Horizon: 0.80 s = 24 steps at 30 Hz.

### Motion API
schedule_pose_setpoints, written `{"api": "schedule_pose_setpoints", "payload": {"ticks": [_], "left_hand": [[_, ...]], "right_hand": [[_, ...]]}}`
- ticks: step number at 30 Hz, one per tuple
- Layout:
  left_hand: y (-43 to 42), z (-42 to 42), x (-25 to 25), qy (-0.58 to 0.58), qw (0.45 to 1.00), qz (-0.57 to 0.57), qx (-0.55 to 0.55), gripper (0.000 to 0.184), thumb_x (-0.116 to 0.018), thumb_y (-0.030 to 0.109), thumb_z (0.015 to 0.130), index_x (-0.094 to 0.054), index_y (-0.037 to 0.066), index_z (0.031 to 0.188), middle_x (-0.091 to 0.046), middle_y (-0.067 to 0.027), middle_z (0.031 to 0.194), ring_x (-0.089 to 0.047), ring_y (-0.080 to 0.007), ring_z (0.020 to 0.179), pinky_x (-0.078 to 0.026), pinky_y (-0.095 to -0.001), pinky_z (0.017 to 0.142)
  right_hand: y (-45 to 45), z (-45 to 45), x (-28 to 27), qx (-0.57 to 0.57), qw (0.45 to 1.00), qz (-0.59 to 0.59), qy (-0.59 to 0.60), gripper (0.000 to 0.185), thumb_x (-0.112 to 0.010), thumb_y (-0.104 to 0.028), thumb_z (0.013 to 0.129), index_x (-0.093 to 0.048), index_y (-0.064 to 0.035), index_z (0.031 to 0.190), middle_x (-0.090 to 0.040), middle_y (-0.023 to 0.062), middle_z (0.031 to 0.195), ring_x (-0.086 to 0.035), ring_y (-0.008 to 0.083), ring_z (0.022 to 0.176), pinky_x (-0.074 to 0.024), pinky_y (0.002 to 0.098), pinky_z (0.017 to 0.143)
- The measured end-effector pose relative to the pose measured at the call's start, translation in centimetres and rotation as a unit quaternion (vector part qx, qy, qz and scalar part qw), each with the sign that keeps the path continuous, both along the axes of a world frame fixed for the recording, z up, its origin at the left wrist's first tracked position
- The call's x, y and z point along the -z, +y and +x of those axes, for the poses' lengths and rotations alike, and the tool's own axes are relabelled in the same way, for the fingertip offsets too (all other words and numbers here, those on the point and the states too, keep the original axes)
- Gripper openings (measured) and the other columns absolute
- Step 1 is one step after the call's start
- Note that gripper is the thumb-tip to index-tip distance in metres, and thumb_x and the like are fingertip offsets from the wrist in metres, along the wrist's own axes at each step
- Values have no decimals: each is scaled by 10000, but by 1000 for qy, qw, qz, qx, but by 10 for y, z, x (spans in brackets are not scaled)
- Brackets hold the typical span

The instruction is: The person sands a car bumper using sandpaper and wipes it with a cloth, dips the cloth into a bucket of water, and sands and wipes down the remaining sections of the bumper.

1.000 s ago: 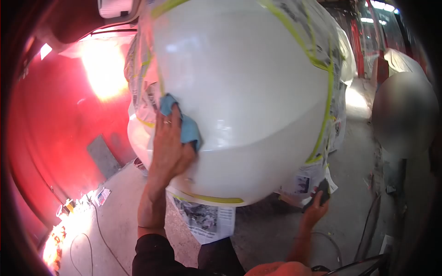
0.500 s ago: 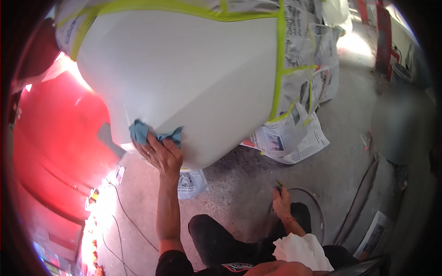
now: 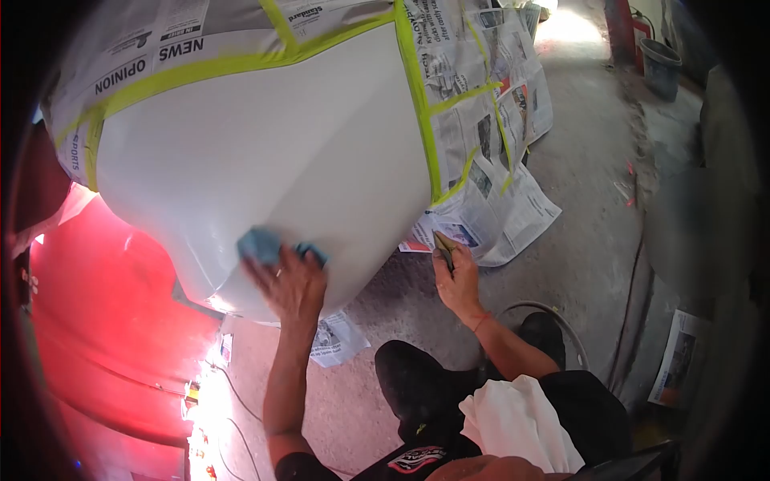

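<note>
A smooth white-grey body panel (image 3: 265,144) fills the upper middle, edged with yellow-green masking tape (image 3: 419,104) and newspaper (image 3: 461,56). On the panel's lower part, my left hand (image 3: 293,284) presses a crumpled blue cloth (image 3: 263,245), its fingers bent over it and slightly blurred. Beside the panel's lower right edge, apart from it, my right hand (image 3: 457,280) is closed on a small, flat, yellowish-and-dark piece (image 3: 443,243). Its exact kind is too small to make out.
A glossy red panel (image 3: 96,289) stands at the left, with a bright light and cables (image 3: 233,385) below it. Loose newspaper (image 3: 525,216) hangs at the panel's right. A hose (image 3: 553,309) curves near my knee; a bucket (image 3: 662,72) stands far right. White cloth (image 3: 517,421) lies over my lap.
My right hand has risen from near my knee towards the panel's lower right edge. My left hand still has the blue cloth on the panel, slightly shifted. The view has turned, showing more newspaper above.
</note>
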<state>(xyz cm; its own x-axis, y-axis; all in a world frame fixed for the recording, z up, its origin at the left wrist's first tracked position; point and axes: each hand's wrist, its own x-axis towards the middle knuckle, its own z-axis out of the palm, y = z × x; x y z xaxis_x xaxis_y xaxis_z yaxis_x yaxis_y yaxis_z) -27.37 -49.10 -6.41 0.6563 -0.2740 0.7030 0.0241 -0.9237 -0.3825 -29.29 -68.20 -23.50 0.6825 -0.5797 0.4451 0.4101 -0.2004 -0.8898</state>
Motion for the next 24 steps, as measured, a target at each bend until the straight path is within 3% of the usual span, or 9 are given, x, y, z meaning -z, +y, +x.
{"api": "schedule_pose_setpoints", "payload": {"ticks": [1, 5, 9, 11, 12, 15, 18, 19, 24], "left_hand": [[-22, 12, -11, 65, 997, 50, -5, 553, -453, 328, 958, -472, -84, 1326, -451, -306, 1384, -222, -442, 1423, -16, -527, 1193], [-134, 94, -40, -19, 961, 238, 142, 498, -451, 315, 962, -545, -61, 1274, -500, -267, 1361, -277, -389, 1418, -108, -498, 1197], [-232, 186, -48, -116, 946, 241, 185, 544, -446, 327, 961, -513, -92, 1303, -472, -230, 1407, -296, -355, 1416, -148, -461, 1191], [-254, 204, -54, -108, 949, 231, 187, 567, -430, 330, 968, -473, -101, 1335, -436, -225, 1439, -279, -351, 1423, -138, -466, 1195], [-258, 208, -54, -97, 952, 223, 187, 591, -415, 333, 975, -433, -110, 1367, -399, -221, 1472, -263, -348, 1430, -127, -470, 1199], [-213, 169, -26, -10, 930, 299, 215, 592, -465, 344, 959, -456, -98, 1353, -430, -231, 1442, -295, -345, 1418, -175, -442, 1192], [-128, 107, 23, 125, 884, 402, 204, 518, -489, 304, 950, -520, -76, 1300, -478, -200, 1405, -349, -341, 1390, -221, -459, 1185], [-100, 87, 29, 130, 891, 374, 220, 476, -509, 310, 937, -574, -50, 1241, -518, -189, 1359, -394, -339, 1358, -256, -468, 1167], [26, -2, 47, 43, 988, 129, -74, 527, -626, 328, 848, -560, -2, 1253, -539, -222, 1278, -447, -420, 1256, -253, -554, 1127]], "right_hand": [[-3, 5, 2, -6, 1000, 0, -1, 244, -568, -126, 928, -640, 42, 1089, -656, 167, 1016, -608, 314, 976, -464, 351, 862], [-32, 10, 32, 16, 997, 75, 16, 276, -594, -140, 915, -651, 19, 1133, -648, 170, 1046, -610, 325, 884, -477, 375, 818], [-67, -1, 75, 14, 988, 117, 97, 284, -588, -123, 915, -641, 22, 1154, -651, 171, 1008, -615, 298, 866, -476, 353, 802], [-82, -2, 93, -19, 948, 273, 162, 302, -590, -112, 906, -632, 30, 1170, -650, 164, 1051, -615, 275, 919, -472, 328, 802], [-90, 1, 99, -26, 948, 271, 165, 302, -590, -112, 906, -632, 30, 1170, -650, 164, 1051, -615, 275, 919, -472, 328, 802], [-106, 14, 102, -9, 971, 162, 174, 329, -587, -106, 902, -617, 32, 1199, -640, 165, 1131, -604, 257, 1005, -466, 322, 840], [-111, 60, 53, 16, 996, 88, 9, 380, -584, -81, 864, -601, 49, 1221, -605, 187, 1242, -541, 301, 1138, -415, 383, 970], [-111, 79, 28, 28, 998, 39, -36, 402, -585, -71, 845, -596, 56, 1225, -594, 191, 1271, -521, 325, 1169, -390, 414, 1013], [-92, 164, -105, 87, 971, -122, -184, 449, -634, -118, 839, -590, 33, 1259, -566, 163, 1344, -488, 388, 1198, -348, 455, 1047]]}}
